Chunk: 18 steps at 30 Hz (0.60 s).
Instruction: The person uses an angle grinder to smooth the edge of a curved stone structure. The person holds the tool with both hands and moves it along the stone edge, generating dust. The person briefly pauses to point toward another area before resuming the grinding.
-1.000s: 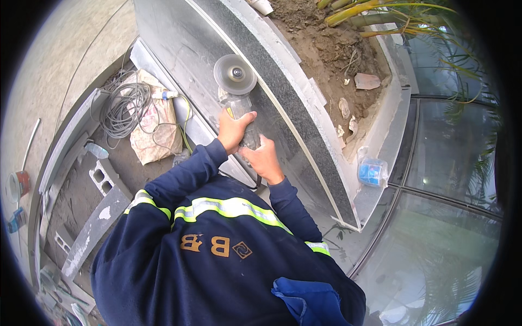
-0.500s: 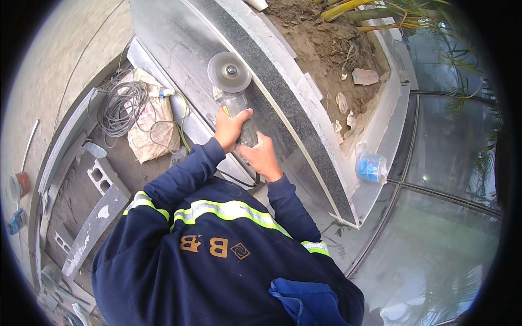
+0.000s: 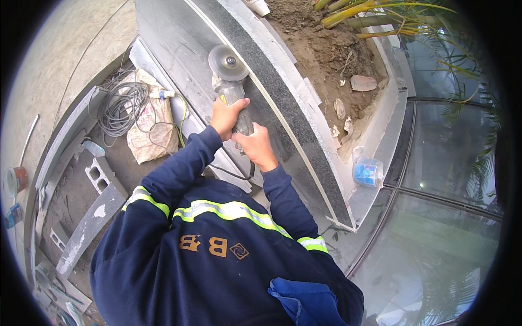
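Observation:
Both my hands are wrapped round a dusty grey angle grinder (image 3: 236, 93). Its round disc (image 3: 228, 62) faces up toward me, beside the pale edge strip of a curved dark stone ledge (image 3: 283, 103). My left hand (image 3: 226, 116) grips the body just behind the disc. Closer to me, my right hand (image 3: 256, 145) closes round the rear of the body. A black power cord (image 3: 239, 178) loops from the grinder's back end. Beneath the tool lies a smooth grey stone slab face (image 3: 187, 60). Whether the disc touches the stone I cannot tell.
At left, a coiled grey cable (image 3: 122, 108) lies on a dirty white sack (image 3: 149, 133). Near it are a concrete block (image 3: 99, 176) and a long grey stone strip (image 3: 89, 233). Beyond the ledge is a soil bed (image 3: 321, 49); a bagged blue item (image 3: 368, 173) rests at right, near glass panels (image 3: 429, 244).
The grinder and both hands have shifted slightly up and toward the left in view. The disc appears more tilted. Both hands keep their hold.

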Each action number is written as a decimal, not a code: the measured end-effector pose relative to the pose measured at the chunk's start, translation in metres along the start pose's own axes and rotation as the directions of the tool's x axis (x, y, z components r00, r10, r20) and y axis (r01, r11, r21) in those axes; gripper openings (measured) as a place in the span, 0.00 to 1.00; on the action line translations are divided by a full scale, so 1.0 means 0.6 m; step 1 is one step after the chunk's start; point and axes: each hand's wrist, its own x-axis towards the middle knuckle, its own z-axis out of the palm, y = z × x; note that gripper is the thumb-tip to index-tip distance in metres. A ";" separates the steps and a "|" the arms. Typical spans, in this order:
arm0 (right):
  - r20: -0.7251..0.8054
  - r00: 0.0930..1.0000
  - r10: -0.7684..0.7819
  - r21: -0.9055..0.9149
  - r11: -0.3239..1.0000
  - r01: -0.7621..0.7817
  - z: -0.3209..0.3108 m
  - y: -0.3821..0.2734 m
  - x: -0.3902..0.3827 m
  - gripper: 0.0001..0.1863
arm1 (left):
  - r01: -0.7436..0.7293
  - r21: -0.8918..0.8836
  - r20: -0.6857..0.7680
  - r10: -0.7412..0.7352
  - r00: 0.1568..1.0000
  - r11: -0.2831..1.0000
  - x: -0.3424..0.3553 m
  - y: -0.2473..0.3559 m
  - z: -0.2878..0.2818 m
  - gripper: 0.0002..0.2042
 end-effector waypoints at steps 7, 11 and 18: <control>-0.025 1.000 -0.013 -0.025 1.000 0.013 -0.025 0.031 -0.066 0.15 | 0.000 -0.006 -0.004 0.000 1.000 1.000 -0.059 -0.056 0.011 0.21; -0.017 0.999 -0.031 -0.013 0.999 0.031 -0.034 0.032 -0.091 0.14 | -0.008 -0.007 -0.013 0.008 1.000 1.000 -0.077 -0.081 0.013 0.21; -0.017 1.000 0.017 -0.016 1.000 -0.017 -0.045 0.036 -0.120 0.13 | 0.022 0.013 -0.041 -0.021 0.999 1.000 -0.098 -0.109 0.022 0.24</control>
